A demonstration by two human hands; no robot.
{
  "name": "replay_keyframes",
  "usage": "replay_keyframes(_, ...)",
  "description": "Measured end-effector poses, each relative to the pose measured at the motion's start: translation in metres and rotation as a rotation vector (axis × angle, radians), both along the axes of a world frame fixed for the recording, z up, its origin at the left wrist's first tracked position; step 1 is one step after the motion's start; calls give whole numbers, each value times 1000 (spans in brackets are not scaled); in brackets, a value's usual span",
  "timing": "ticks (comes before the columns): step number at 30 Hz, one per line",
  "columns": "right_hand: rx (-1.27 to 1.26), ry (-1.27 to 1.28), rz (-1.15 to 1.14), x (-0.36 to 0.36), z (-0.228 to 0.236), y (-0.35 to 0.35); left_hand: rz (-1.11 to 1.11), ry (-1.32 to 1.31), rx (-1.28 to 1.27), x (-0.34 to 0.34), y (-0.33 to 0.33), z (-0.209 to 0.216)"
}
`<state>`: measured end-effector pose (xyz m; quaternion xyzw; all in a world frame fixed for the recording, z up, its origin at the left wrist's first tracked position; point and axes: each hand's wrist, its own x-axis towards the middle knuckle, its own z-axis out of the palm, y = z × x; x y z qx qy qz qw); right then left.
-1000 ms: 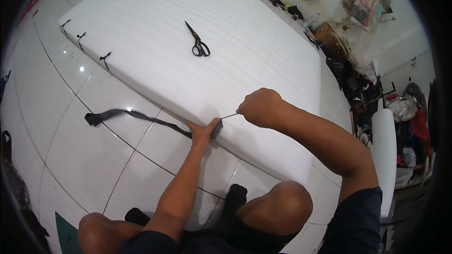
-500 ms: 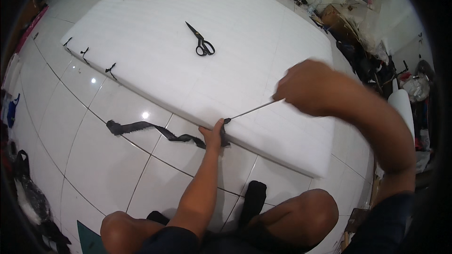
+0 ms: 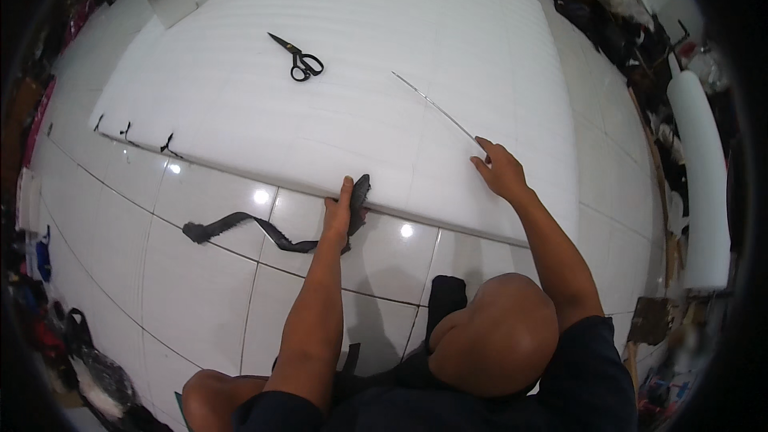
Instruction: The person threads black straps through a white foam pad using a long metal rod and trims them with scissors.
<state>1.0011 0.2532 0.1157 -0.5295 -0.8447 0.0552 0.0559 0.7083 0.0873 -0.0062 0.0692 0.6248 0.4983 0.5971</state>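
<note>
Left hand (image 3: 338,216) clutching black strip (image 3: 361,193); right hand (image 3: 502,171) at thin rod (image 3: 433,102) pointing ten o'clock, hold unclear

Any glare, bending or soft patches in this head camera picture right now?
Head view: glare spots dot the tiled floor, its left seams bowing; thin rod and scissors look fairly crisp; clutter at the right rim turns soft.

The thin, straight silver metal rod (image 3: 436,106) looks smooth and shiny; the long dark-grey cloth strip (image 3: 278,239) is matt with rough, frayed edges. The broad white foam-like slab (image 3: 360,124) appears matt and faintly ribbed, the square white ceramic-looking floor tiles (image 3: 200,280) glossy, the long-bladed black metal scissors (image 3: 295,51) smooth
</note>
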Motion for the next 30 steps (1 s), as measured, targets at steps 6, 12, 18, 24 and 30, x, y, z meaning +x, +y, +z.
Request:
replay_keyframes(6,-347,604,237,-60,-50,-100,-66,-12,195,-14,-15,-16)
replay_keyframes(12,-1554,1203,-344,-122,-132,-161,33,-172,25,2,-4,8)
replay_keyframes(18,-1542,2042,-467,-183,-180,-132,37,-104,-3,-3,1,46)
replay_keyframes(24,-1441,1855,-327,-196,-174,-131,15,-125,55,-7,-1,55)
replay_keyframes(30,-1027,1448,-368,-176,-180,-134,-37,92,-89,17,5,57)
